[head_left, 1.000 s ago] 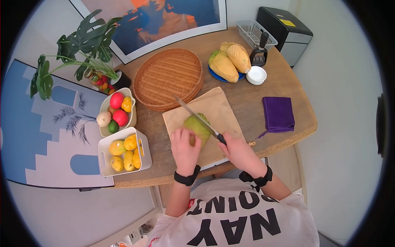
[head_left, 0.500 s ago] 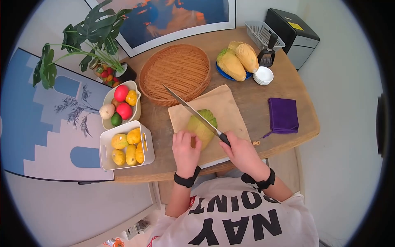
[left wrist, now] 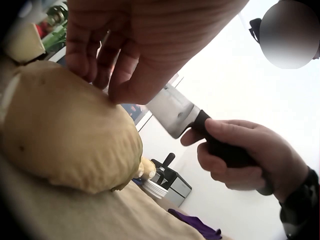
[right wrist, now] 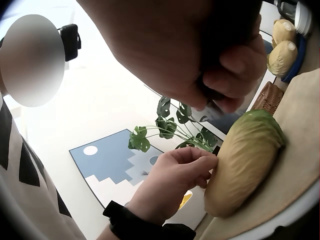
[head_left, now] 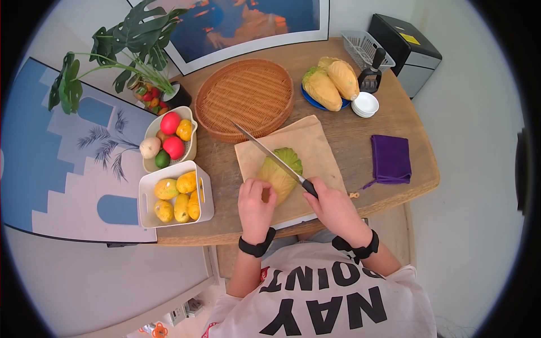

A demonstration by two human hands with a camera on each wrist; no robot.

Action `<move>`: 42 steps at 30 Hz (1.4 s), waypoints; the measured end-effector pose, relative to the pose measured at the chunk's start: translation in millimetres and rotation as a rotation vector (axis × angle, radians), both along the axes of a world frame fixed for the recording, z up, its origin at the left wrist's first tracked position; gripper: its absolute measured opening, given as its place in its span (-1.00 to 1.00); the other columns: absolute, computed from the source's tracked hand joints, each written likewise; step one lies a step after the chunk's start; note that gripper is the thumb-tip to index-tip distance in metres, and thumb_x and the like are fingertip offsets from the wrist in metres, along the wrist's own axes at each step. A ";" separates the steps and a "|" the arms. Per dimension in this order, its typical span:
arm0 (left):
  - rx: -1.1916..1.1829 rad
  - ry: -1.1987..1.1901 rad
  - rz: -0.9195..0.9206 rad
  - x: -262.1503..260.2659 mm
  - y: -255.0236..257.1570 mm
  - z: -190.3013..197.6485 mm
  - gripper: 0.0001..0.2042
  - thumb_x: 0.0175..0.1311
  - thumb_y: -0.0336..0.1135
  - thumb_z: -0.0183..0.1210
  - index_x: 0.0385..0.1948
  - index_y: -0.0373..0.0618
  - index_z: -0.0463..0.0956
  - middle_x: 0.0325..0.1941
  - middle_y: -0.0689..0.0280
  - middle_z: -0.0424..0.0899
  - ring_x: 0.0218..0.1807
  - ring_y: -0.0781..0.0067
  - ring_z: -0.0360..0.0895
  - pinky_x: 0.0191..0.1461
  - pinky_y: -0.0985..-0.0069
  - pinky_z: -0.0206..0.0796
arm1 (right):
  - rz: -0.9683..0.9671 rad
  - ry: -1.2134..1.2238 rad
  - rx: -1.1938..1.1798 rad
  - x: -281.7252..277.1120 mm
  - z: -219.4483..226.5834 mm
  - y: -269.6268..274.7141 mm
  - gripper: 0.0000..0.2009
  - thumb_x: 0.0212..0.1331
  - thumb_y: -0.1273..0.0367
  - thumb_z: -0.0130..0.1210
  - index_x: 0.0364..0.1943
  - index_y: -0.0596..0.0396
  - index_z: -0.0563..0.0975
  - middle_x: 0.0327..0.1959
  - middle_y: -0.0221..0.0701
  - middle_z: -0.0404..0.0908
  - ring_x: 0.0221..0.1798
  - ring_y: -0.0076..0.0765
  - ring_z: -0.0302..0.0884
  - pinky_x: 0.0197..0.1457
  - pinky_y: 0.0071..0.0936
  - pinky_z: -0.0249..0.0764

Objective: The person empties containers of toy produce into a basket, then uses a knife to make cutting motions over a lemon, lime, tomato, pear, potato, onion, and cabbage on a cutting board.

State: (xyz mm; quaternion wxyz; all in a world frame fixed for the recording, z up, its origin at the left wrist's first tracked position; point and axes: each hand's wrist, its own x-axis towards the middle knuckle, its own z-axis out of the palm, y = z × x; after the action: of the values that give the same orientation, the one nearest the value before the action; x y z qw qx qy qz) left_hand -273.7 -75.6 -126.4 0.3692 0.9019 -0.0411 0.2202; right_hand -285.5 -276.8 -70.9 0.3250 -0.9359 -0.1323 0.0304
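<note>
A yellow-green napa cabbage (head_left: 276,176) lies on the beige cutting board (head_left: 318,149), its frilly green end pointing away from the person. My left hand (head_left: 257,204) holds it from the near left side, bent fingertips and thumb against its top in the left wrist view. My right hand (head_left: 336,211) grips the black handle of a kitchen knife (head_left: 267,150). The long blade runs diagonally over the cabbage, its tip overlapping the wicker tray's rim in the head view. In the left wrist view the blade stands behind the left fingers, above the cabbage (left wrist: 75,135).
Beyond the board sits a round wicker tray (head_left: 242,93). Yellow cabbages (head_left: 322,93) lie on a blue plate, beside white bowls (head_left: 366,103). A purple cloth (head_left: 391,159) is at right. Two bins hold fruit, one with yellow mangoes (head_left: 181,207), near a potted plant (head_left: 127,35).
The head view has shifted, so the table things appear further right. The blade has swung to show longer, its tip now over the tray's rim. The left hand stays on the cabbage.
</note>
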 end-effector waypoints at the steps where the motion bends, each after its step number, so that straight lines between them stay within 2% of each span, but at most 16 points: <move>1: -0.022 0.029 -0.001 -0.9 0.4 -0.7 -0.83 -0.03 -0.59 0.32 -0.38 -0.21 0.55 -0.27 0.16 0.57 -0.15 0.04 0.55 -0.04 0.23 0.44 | 0.003 -0.024 0.044 -0.8 1.8 0.6 -0.74 0.45 0.25 0.08 -0.11 0.18 0.39 -0.32 -0.07 0.67 -0.29 0.17 0.67 -0.30 0.00 0.55; 4: -0.038 0.035 0.010 -1.3 1.7 -4.0 -0.84 -0.02 -0.59 0.32 -0.39 -0.22 0.55 -0.28 0.15 0.57 -0.18 0.05 0.56 -0.06 0.23 0.45 | 0.045 0.031 -0.014 -0.5 -5.5 1.6 -0.75 0.44 0.26 0.08 -0.07 0.16 0.40 -0.25 -0.10 0.67 -0.24 0.15 0.67 -0.27 -0.01 0.55; 7: 0.020 -0.055 0.019 0.8 6.1 -4.8 -0.88 0.05 -0.62 0.31 -0.41 -0.26 0.56 -0.33 0.19 0.59 -0.37 0.29 0.61 -0.28 0.41 0.48 | 0.043 -0.008 0.006 0.4 -15.1 0.7 -0.78 0.44 0.26 0.11 -0.08 0.09 0.42 -0.44 -0.06 0.61 -0.33 0.24 0.61 -0.30 0.06 0.49; 10: -0.081 0.070 -0.011 -2.9 11.5 -0.8 -0.89 0.05 -0.64 0.31 -0.41 -0.29 0.58 -0.32 0.18 0.62 -0.35 0.29 0.65 -0.27 0.42 0.51 | 0.078 -0.013 0.099 -2.5 -3.0 3.9 -0.79 0.43 0.26 0.11 -0.12 0.09 0.42 -0.40 -0.10 0.62 -0.31 0.21 0.62 -0.29 0.03 0.50; 13: -0.097 0.121 -0.044 -3.4 15.1 4.0 -0.90 0.05 -0.65 0.31 -0.42 -0.31 0.59 -0.29 0.16 0.64 -0.35 0.28 0.67 -0.27 0.45 0.52 | 0.126 -0.011 -0.002 -2.8 -19.0 5.9 -0.79 0.42 0.26 0.12 -0.15 0.10 0.42 -0.35 -0.13 0.63 -0.29 0.18 0.62 -0.29 0.00 0.51; 16: 0.034 0.091 -0.102 -5.7 26.0 3.9 -0.91 0.05 -0.64 0.32 -0.42 -0.32 0.61 -0.29 0.16 0.65 -0.38 0.28 0.67 -0.25 0.46 0.53 | 0.121 -0.012 -0.010 -2.7 -17.8 6.0 -0.79 0.42 0.26 0.12 -0.15 0.11 0.42 -0.32 -0.13 0.64 -0.28 0.17 0.62 -0.28 -0.02 0.52; 19: 0.028 0.174 -0.090 -13.7 31.1 9.0 -0.90 0.05 -0.62 0.34 -0.42 -0.32 0.61 -0.30 0.16 0.65 -0.39 0.27 0.67 -0.25 0.47 0.54 | 0.150 0.004 0.060 -5.0 -6.9 7.1 -0.79 0.42 0.27 0.11 -0.16 0.11 0.42 -0.33 -0.12 0.64 -0.27 0.18 0.62 -0.27 -0.01 0.52; 22: -0.045 0.245 -0.057 -18.0 30.7 14.7 -0.90 0.05 -0.61 0.35 -0.42 -0.31 0.61 -0.30 0.16 0.65 -0.38 0.27 0.67 -0.24 0.47 0.55 | 0.182 0.039 -0.044 -5.7 -11.5 7.2 -0.77 0.43 0.26 0.10 -0.16 0.14 0.40 -0.35 -0.12 0.64 -0.27 0.13 0.65 -0.29 -0.03 0.53; 25: -0.073 0.266 -0.055 -19.3 34.3 12.0 -0.90 0.05 -0.61 0.35 -0.41 -0.31 0.62 -0.30 0.16 0.66 -0.38 0.28 0.68 -0.25 0.48 0.54 | 0.170 0.035 -0.024 -4.0 -19.4 5.9 -0.76 0.43 0.25 0.10 -0.16 0.15 0.40 -0.35 -0.11 0.64 -0.27 0.14 0.65 -0.28 -0.02 0.53; 28: -0.100 0.306 -0.080 -20.0 39.7 10.3 -0.90 0.06 -0.60 0.36 -0.41 -0.32 0.63 -0.28 0.16 0.67 -0.38 0.30 0.69 -0.25 0.48 0.54 | 0.179 0.063 0.040 -7.5 -6.9 3.7 -0.75 0.43 0.24 0.10 -0.16 0.15 0.40 -0.35 -0.10 0.64 -0.28 0.15 0.64 -0.27 -0.02 0.53; 31: -0.094 0.302 -0.108 -18.0 47.3 10.4 -0.90 0.06 -0.58 0.37 -0.39 -0.32 0.65 -0.31 0.16 0.68 -0.38 0.30 0.69 -0.25 0.47 0.53 | 0.159 0.020 0.058 -9.5 -12.2 2.5 -0.75 0.43 0.24 0.09 -0.16 0.15 0.40 -0.36 -0.10 0.64 -0.29 0.16 0.64 -0.28 -0.01 0.53; 34: 0.022 0.401 -0.085 -22.1 57.7 12.4 -0.89 0.05 -0.56 0.38 -0.38 -0.32 0.67 -0.35 0.15 0.69 -0.37 0.29 0.70 -0.25 0.46 0.53 | 0.177 0.046 -0.020 -7.5 -18.8 -0.5 -0.76 0.43 0.24 0.09 -0.16 0.14 0.40 -0.38 -0.11 0.64 -0.30 0.17 0.64 -0.29 -0.01 0.53; 37: 0.048 0.484 -0.072 -29.4 66.8 22.5 -0.91 0.04 -0.53 0.38 -0.45 -0.30 0.65 -0.36 0.12 0.67 -0.36 0.17 0.70 -0.24 0.32 0.52 | 0.221 0.001 0.006 -11.1 -14.0 -2.7 -0.75 0.43 0.23 0.09 -0.17 0.14 0.41 -0.41 -0.11 0.64 -0.31 0.17 0.64 -0.30 -0.02 0.53; 40: 0.034 0.535 -0.021 -33.8 71.7 41.2 -0.89 0.05 -0.51 0.38 -0.40 -0.27 0.65 -0.33 0.12 0.68 -0.35 0.18 0.70 -0.23 0.31 0.52 | 0.233 0.081 -0.018 -10.2 -19.3 0.8 -0.76 0.43 0.22 0.11 -0.16 0.13 0.43 -0.35 -0.10 0.64 -0.29 0.20 0.62 -0.28 0.01 0.50; 42: 0.069 0.471 -0.061 -33.4 72.3 55.4 -0.86 0.07 -0.53 0.36 -0.32 -0.24 0.65 -0.30 0.13 0.69 -0.32 0.19 0.70 -0.21 0.30 0.52 | 0.202 0.096 0.033 -8.7 -23.2 -1.4 -0.76 0.43 0.23 0.10 -0.14 0.13 0.43 -0.35 -0.08 0.64 -0.28 0.22 0.62 -0.28 0.01 0.50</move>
State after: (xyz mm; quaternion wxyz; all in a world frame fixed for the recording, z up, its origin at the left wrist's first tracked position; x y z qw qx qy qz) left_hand -307.1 -3.2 -71.0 0.3441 0.9388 0.0115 -0.0087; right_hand -294.2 -278.2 -94.2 0.3415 -0.9098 -0.2108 0.1057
